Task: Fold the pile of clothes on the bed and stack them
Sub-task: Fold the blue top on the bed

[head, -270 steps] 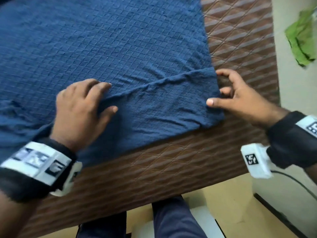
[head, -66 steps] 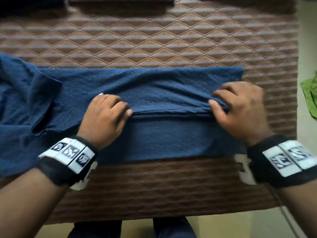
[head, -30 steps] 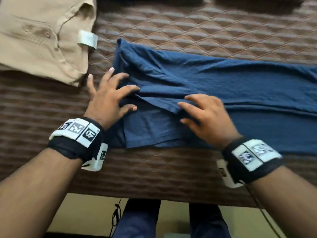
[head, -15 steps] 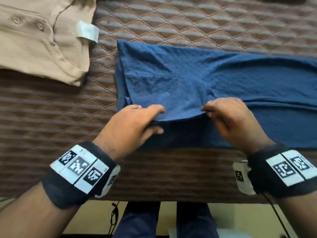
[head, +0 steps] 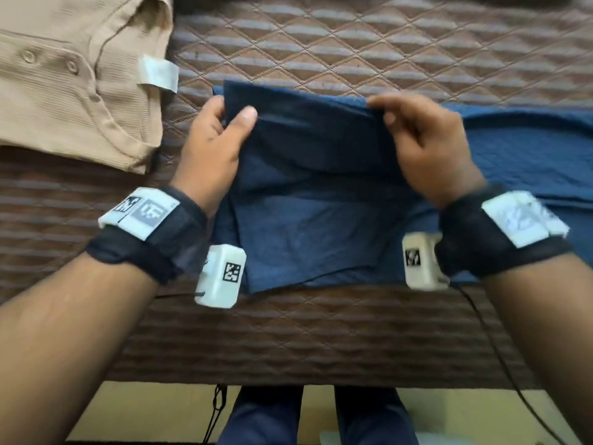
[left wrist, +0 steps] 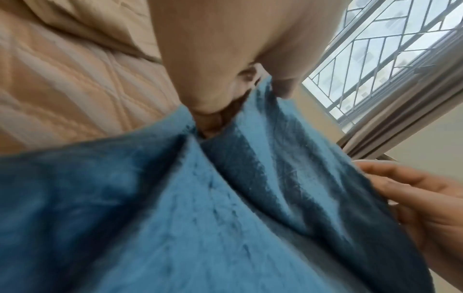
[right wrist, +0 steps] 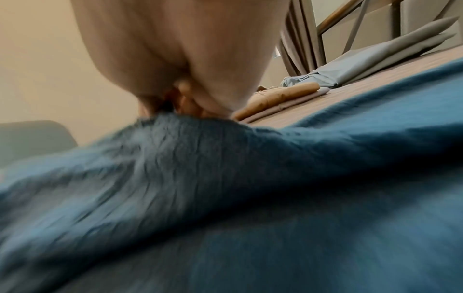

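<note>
A dark blue textured garment (head: 321, 200) lies folded into a long band across the brown quilted bed (head: 353, 43), running off to the right. Its left end is lifted. My left hand (head: 224, 123) pinches the raised left corner between thumb and fingers. My right hand (head: 414, 130) pinches the same raised edge further right. In the left wrist view the blue cloth (left wrist: 200, 198) hangs from my left fingers (left wrist: 210, 119). The right wrist view shows the blue cloth (right wrist: 225, 188) bunched under my right hand (right wrist: 190, 107). A folded beige shirt (head: 64, 78) lies at the far left.
The bed's near edge (head: 288, 364) runs just below the garment, with the floor and my legs (head: 321, 419) beyond it. Folded grey and light-blue cloth (right wrist: 375, 59) lies farther along the bed. A window with a grille (left wrist: 388, 49) is off to one side.
Both hands have lifted the left end of the blue garment off the bed and carried its edge away from me. Half a second ago they held it low near the front edge.
</note>
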`<act>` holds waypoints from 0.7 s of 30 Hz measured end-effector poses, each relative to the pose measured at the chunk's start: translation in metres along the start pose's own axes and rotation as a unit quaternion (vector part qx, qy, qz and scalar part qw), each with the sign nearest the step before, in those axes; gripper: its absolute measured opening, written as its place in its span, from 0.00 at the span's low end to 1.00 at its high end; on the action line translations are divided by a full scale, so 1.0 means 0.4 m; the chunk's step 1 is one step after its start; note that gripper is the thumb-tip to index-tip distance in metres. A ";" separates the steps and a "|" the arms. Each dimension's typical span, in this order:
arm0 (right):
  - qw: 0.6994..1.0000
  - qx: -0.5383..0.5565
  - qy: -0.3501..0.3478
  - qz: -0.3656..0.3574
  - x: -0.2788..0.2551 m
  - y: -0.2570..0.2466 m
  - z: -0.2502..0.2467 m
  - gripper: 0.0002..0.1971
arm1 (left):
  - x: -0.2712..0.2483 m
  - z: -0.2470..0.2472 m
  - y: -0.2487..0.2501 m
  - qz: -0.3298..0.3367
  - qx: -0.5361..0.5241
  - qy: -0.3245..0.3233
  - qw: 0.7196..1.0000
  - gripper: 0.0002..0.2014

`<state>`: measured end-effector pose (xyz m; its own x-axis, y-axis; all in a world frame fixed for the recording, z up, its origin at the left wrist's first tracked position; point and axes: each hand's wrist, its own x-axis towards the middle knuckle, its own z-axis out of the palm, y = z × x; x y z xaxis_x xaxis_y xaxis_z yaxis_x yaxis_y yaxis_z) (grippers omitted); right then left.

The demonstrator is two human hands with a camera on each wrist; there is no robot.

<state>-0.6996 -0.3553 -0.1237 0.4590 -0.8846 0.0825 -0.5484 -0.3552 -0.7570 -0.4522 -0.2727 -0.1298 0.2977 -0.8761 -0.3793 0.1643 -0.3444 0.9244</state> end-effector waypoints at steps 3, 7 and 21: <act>0.986 -0.038 -0.094 0.129 0.093 0.022 -0.022 0.16 | 0.034 0.010 -0.013 -0.032 0.074 0.045 0.996 0.16; 0.952 -0.074 -0.184 0.232 0.087 0.057 -0.073 0.30 | 0.020 0.003 -0.019 -0.043 0.098 -0.003 0.994 0.37; 0.968 0.045 -0.108 0.221 -0.089 0.142 -0.069 0.22 | -0.037 0.002 -0.013 0.216 0.527 -0.050 0.820 0.30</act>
<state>-0.7666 -0.3524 -0.1518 0.3356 -0.8564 -0.3924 -0.6653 0.0795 -0.7424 -0.4582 -0.2581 -0.1288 0.0277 -0.9983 -0.0504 -0.8566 -0.0497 0.5136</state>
